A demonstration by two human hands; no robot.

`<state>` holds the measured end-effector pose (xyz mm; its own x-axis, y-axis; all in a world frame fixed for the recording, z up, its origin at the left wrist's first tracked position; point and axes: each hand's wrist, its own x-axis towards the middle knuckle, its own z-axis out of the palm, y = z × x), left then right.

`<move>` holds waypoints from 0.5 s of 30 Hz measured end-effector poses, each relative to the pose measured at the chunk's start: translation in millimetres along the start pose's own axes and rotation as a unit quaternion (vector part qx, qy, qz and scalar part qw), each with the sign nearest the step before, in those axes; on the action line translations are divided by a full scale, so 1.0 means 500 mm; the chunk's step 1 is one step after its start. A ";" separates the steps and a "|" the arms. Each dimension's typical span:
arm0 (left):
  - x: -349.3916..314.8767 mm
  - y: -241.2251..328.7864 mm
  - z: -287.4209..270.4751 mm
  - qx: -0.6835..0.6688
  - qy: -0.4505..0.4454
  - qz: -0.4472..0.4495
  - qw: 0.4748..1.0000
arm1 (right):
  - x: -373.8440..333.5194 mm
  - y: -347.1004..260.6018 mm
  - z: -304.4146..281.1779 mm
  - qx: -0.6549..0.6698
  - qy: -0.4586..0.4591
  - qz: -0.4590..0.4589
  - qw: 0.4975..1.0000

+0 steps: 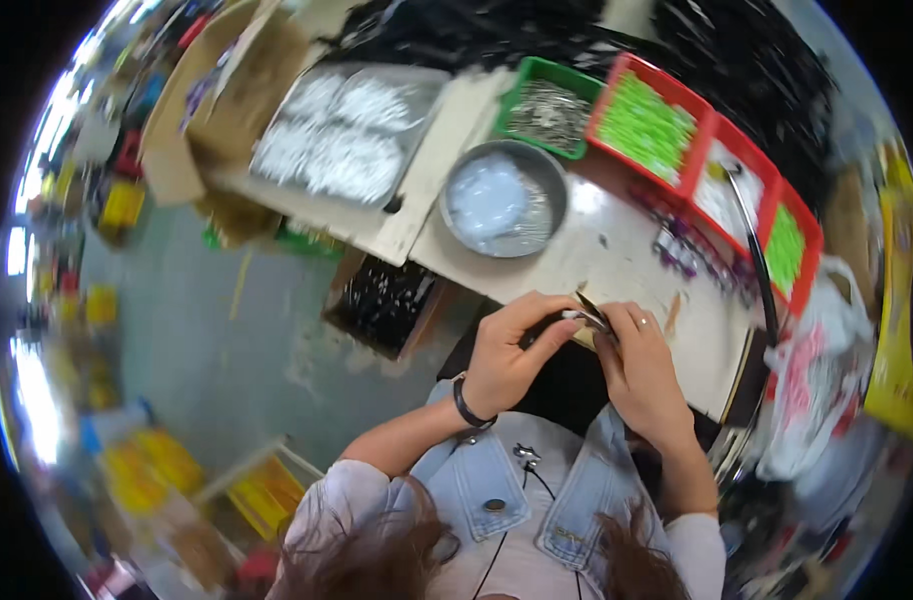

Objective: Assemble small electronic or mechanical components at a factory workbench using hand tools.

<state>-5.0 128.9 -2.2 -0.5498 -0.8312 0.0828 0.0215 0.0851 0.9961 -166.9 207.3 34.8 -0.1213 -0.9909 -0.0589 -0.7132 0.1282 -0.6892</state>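
Observation:
Above my lap, at the table's front edge, both hands are brought close together. My left hand [512, 352] is closed in a pinch on a small white piece [573, 314] between thumb and forefinger. A dark band circles its wrist. Beside it, my right hand [639, 362] curls its fingers around a small dark pointed tool [590, 306], whose tip sticks up between the hands. Its kind is too small and blurred to tell. Just beyond my hands stands a round metal bowl [457, 222] holding translucent, pale bluish material.
Along the table's [602, 225] far side are a green bin [523, 72] of small metal parts and red bins [699, 178] of green and white pieces. Purple-and-silver parts [685, 248] lie nearby. Left are a tray [417, 95] of white pieces and a carton [172, 165]. A plastic bag [817, 365] hangs right.

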 end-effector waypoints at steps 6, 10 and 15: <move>-0.059 -0.006 0.020 -0.011 0.102 -0.025 0.994 | -0.001 -0.014 0.005 -0.104 -0.050 -0.066 0.991; -0.067 -0.022 0.003 -0.009 0.151 -0.003 0.988 | 0.025 -0.036 0.011 -0.154 -0.059 -0.097 0.982; -0.075 -0.041 -0.051 -0.098 0.154 -0.043 0.982 | 0.061 -0.079 0.063 -0.172 -0.067 -0.123 0.975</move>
<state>36.8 144.4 -24.9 -0.2779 -0.9602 -0.0279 0.1632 -0.0758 0.9837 -120.5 170.5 37.6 0.1576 -0.9870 -0.0325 -0.9019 -0.1305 -0.4118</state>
